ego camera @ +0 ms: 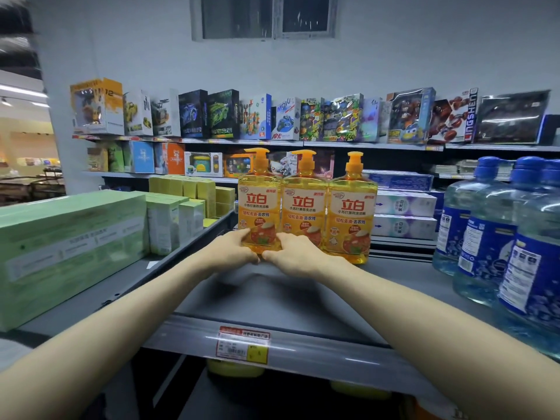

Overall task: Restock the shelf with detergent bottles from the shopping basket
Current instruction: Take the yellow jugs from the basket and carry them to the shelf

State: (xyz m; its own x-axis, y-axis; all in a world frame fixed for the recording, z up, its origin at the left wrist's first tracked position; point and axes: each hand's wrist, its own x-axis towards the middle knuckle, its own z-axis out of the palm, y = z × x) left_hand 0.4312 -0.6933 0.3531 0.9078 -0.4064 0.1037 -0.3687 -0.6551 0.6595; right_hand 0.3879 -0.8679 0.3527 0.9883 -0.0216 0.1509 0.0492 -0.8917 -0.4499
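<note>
- Your left hand (233, 250) and right hand (291, 251) both hold the leftmost detergent bottle (259, 204) low down, at its base. The fingers of each hand curl round the lower corners, with the thumbs on the front label.
- The leftmost detergent bottle stands upright on the grey shelf (303, 298), label forward, touching the middle detergent bottle (304, 207). It sits directly between your 2 hands, at arm's reach.
- The low 2-handed grip probably serves alignment: holding at the base lets you slide the bottle square without tipping the pump head.
- The 3 yellow bottles form 1 row, faces out. The right detergent bottle (353, 213) closes the row and sits slightly nearer to you, so the front line is not yet flush.
- The row sits toward the back of the shelf, which probably leaves the bare front part free for further stock.
- Green boxes (69, 247) bound the bay on the left, and blue-capped clear bottles (485, 237) bound it on the right. A price label (244, 345) marks the shelf edge.
- The shopping basket is not in view.
</note>
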